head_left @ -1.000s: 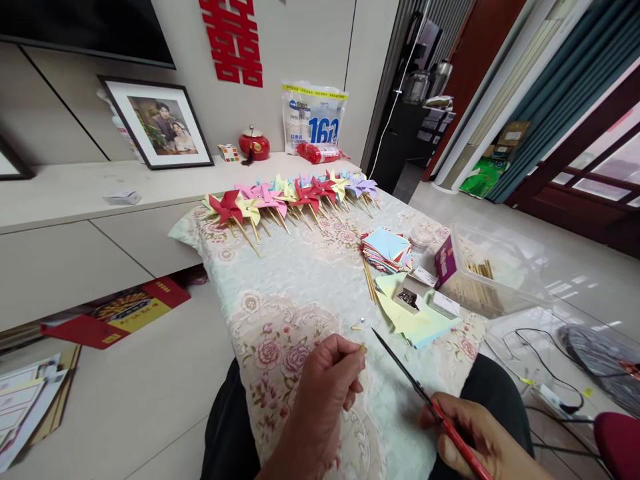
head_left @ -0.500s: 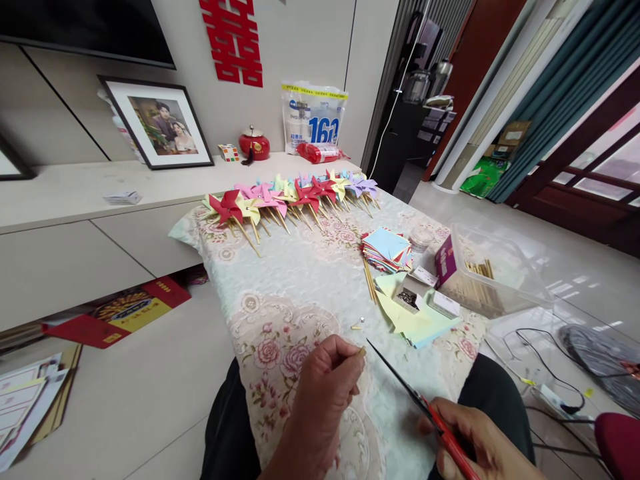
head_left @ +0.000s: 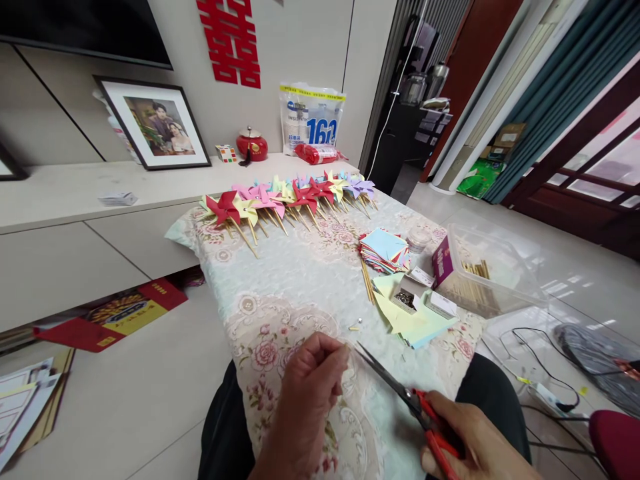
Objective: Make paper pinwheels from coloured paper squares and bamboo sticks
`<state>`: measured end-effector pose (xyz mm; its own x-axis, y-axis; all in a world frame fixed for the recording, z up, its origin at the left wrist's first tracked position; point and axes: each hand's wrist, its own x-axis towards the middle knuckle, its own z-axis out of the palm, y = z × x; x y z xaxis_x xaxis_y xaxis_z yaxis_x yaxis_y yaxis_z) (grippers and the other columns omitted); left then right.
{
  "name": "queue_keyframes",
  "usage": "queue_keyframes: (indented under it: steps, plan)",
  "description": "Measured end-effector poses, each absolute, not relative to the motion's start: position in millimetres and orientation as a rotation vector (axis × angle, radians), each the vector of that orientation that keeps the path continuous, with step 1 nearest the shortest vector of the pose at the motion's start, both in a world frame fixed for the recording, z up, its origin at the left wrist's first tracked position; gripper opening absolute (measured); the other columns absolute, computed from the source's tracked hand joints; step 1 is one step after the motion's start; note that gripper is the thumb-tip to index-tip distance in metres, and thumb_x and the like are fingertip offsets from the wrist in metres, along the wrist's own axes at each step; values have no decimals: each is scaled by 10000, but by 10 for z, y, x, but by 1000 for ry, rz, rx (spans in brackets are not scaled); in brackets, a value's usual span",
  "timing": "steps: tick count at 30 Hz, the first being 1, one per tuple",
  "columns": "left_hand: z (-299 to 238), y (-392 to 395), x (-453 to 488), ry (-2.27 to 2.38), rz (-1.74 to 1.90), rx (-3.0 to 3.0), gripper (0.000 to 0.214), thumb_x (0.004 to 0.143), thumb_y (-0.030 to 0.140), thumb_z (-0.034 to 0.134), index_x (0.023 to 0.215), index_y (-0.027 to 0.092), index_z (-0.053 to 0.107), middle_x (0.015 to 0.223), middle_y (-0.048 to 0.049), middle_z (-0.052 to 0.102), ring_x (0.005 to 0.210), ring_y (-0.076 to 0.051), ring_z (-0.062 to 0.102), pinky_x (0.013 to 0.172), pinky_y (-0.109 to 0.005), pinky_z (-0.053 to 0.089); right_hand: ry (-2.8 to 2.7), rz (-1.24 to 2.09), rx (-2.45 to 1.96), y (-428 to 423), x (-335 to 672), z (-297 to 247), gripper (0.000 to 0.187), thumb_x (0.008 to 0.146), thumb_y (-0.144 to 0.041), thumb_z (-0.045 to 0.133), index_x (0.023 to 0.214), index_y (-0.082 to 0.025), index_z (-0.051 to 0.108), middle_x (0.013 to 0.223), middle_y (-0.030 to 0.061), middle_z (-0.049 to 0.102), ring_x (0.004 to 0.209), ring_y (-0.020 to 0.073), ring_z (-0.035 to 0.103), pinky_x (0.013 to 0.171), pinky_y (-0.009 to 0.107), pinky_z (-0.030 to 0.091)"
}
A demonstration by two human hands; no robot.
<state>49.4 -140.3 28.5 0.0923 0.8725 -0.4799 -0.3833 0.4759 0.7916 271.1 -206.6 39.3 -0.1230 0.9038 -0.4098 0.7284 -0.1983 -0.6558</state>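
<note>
My left hand (head_left: 316,380) is closed in a pinch above the flowered tablecloth (head_left: 280,310); its fingertips mostly cover a small tan piece. With my right hand (head_left: 467,430) I hold red-handled scissors (head_left: 413,400), their dark blades parted slightly and the tips pointing at the left fingertips. Just beyond lie a short yellowish bit (head_left: 354,328) and a small silvery pin-like thing (head_left: 359,321). Pale yellow paper (head_left: 400,323) lies to the right under a small open box (head_left: 406,297) of dark metal pieces and a white box (head_left: 441,305).
Several paper pinwheels (head_left: 305,195) on sticks line the table's far side. Stacked coloured paper (head_left: 384,247) lies beside loose sticks (head_left: 367,281). A clear plastic tub (head_left: 510,287) with sticks stands at the right. Behind is a cabinet (head_left: 65,213); cables and a power strip (head_left: 547,399) lie on the floor.
My left hand has shifted slightly left, and the tan piece now barely shows. The scissors have moved left, with their blades and handles spread wider. The camera view has turned slightly.
</note>
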Motion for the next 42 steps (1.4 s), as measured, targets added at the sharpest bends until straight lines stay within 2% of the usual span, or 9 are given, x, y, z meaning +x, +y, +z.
queue_keyframes:
  steps: [4, 9, 19, 22, 26, 30, 33, 35, 42]
  plan:
    - [280, -1371, 386, 1118, 1051, 472, 283, 656, 379, 780, 677, 192, 568, 519, 72, 439, 462, -53, 307, 430, -177, 226, -2109, 1024, -1979, -1965, 2604, 350, 139, 838, -327, 583, 853, -194, 621, 771, 26, 670, 621, 148, 567, 558, 228, 414]
    - [276, -1332, 339, 1125, 1093, 453, 321, 616, 398, 818, 691, 186, 589, 522, 64, 473, 469, -55, 329, 423, -168, 243, -2298, 732, -2028, -1739, 2278, 312, 157, 812, -256, 565, 930, -163, 614, 946, 126, 692, 804, 255, 661, 699, 324, 484]
    - [126, -1277, 261, 1231, 1159, 595, 295, 654, 395, 811, 758, 175, 645, 565, 52, 528, 502, -70, 390, 456, -172, 315, -2368, 685, -2017, -1465, 1726, 374, 284, 837, -259, 591, 1063, -108, 672, 1091, 186, 682, 989, 315, 650, 834, 372, 520]
    - [45, -1250, 230, 1226, 1135, 629, 281, 683, 396, 796, 771, 171, 652, 577, 43, 546, 511, -78, 409, 468, -179, 332, -2478, 626, -2040, -1475, 1666, 428, 280, 882, -239, 558, 1089, -101, 688, 1104, 196, 693, 993, 321, 656, 817, 377, 527]
    - [-71, -1198, 210, 1224, 1111, 665, 252, 708, 381, 775, 777, 168, 661, 538, 41, 547, 495, -83, 416, 468, -182, 326, -2721, 570, -2008, -1518, 1721, 523, 258, 864, -165, 570, 1063, -124, 730, 1055, 184, 728, 972, 329, 682, 761, 360, 516]
    - [-111, -1178, 213, 1260, 1105, 675, 265, 703, 397, 773, 757, 168, 652, 523, 36, 553, 476, -84, 434, 466, -184, 329, -2807, 645, -1937, -1434, 1907, 627, 213, 864, -279, 637, 995, -152, 745, 958, 151, 758, 809, 287, 717, 620, 309, 442]
    - [-98, -1191, 224, 1281, 1112, 700, 274, 707, 411, 767, 749, 167, 650, 525, 33, 553, 464, -86, 444, 457, -188, 329, -2709, 384, -1945, -1234, 2045, 625, 211, 934, -134, 519, 872, -175, 716, 834, 86, 739, 699, 202, 691, 560, 285, 339]
    - [-96, -1195, 236, 1297, 1117, 710, 278, 708, 417, 762, 756, 168, 650, 527, 30, 556, 456, -89, 445, 442, -189, 320, -2649, 207, -1960, -1093, 2096, 568, 221, 951, -117, 496, 861, -179, 688, 846, 73, 717, 704, 191, 683, 552, 288, 308]
    - [-105, -1182, 268, 1330, 1077, 683, 286, 694, 415, 751, 756, 170, 618, 443, 52, 509, 397, -72, 377, 402, -179, 252, -2871, 12, -1741, -920, 2041, 288, 220, 904, -9, 481, 937, -148, 647, 927, 108, 684, 770, 215, 688, 609, 287, 407]
